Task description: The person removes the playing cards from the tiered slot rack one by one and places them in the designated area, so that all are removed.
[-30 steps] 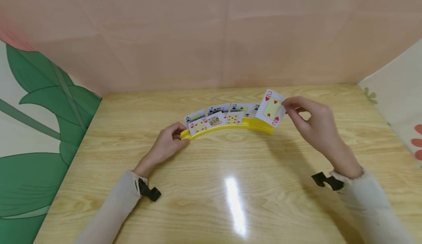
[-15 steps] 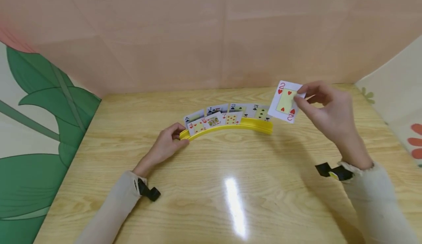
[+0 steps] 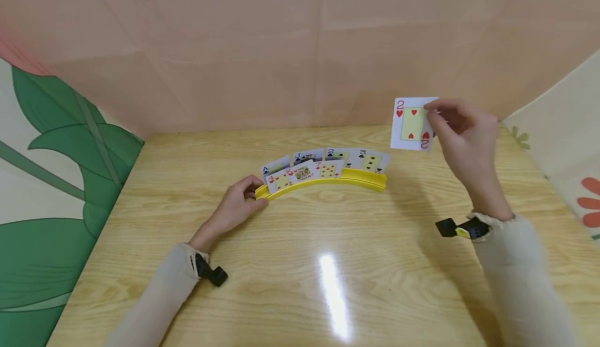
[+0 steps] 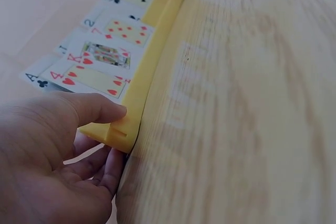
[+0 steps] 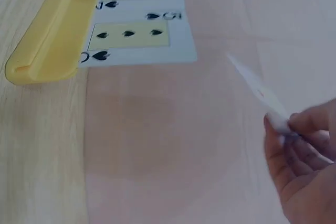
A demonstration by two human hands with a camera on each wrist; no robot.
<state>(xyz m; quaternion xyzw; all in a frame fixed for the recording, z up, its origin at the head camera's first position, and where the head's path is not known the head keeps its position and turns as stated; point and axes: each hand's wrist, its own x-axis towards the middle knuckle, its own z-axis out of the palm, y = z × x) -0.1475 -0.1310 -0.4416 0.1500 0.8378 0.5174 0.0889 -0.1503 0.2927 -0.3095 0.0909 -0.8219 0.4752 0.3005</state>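
Observation:
A curved yellow card holder [image 3: 361, 178] stands on the table, with two rows of playing cards upright in it. Its front row shows the four of hearts [image 3: 283, 181], a king [image 3: 302, 173] and the seven of diamonds [image 3: 329, 170]; spades and an ace stand behind, partly covered. My left hand [image 3: 234, 206] grips the holder's left end, thumb in front and fingers behind, as the left wrist view shows. Up and right of the holder, my right hand [image 3: 469, 138] pinches the two of hearts [image 3: 412, 124] by its right side. In the right wrist view this card appears nearly edge-on.
The wooden table [image 3: 262, 279] reaches back to a pinkish cloth wall [image 3: 234, 65]. Side panels with a green leaf print [image 3: 51, 180] on the left and red petals [image 3: 590, 201] on the right flank it.
My right hand has lifted the two of hearts up and to the right, away from the holder's right end, uncovering the three of spades. My left hand stays put.

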